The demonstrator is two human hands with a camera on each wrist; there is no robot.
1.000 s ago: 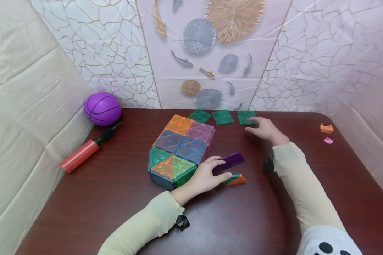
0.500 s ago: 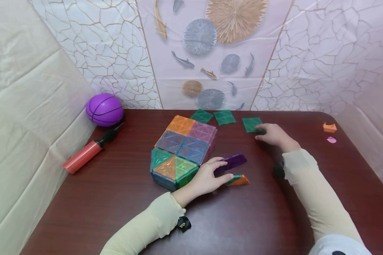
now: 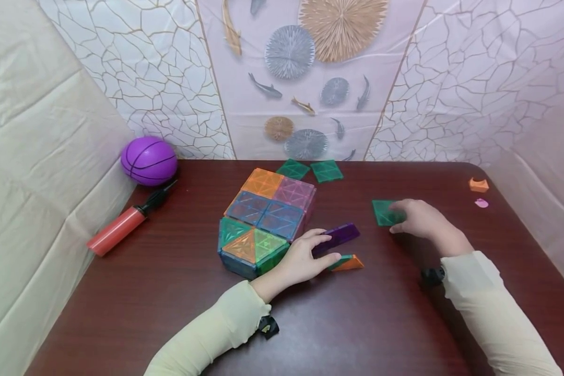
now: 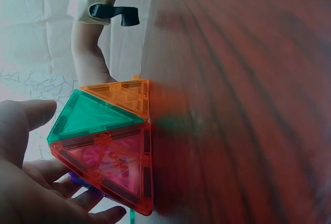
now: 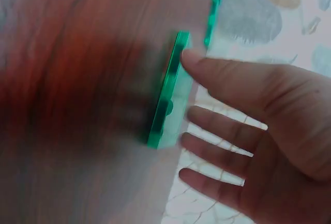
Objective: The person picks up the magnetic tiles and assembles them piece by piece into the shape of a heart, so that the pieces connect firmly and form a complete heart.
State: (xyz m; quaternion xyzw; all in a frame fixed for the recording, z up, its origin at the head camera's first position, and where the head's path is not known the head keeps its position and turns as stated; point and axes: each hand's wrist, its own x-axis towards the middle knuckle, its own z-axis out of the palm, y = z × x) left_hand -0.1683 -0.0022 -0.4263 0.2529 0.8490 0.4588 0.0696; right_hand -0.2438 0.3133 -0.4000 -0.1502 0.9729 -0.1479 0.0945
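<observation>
- The right hand (image 3: 420, 219) rests straight, spread fingers on a green square tile (image 3: 384, 212) lying flat on the worktop (image 3: 169, 292); its grip stays apart.
- The left hand (image 3: 305, 256) curls round a purple tile (image 3: 336, 237), beside a small orange and green tile cluster (image 3: 348, 262).
- A flat tile block (image 3: 263, 219) lies just left; two green tiles (image 3: 310, 170) lie behind.

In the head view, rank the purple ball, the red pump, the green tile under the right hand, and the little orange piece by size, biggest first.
1. Red pump, longest; the purple ball is bulkier, so these two are close.
2. Purple ball.
3. Green tile, partly covered by the right hand.
4. Orange piece, smallest, though it lies farther from the camera.
</observation>
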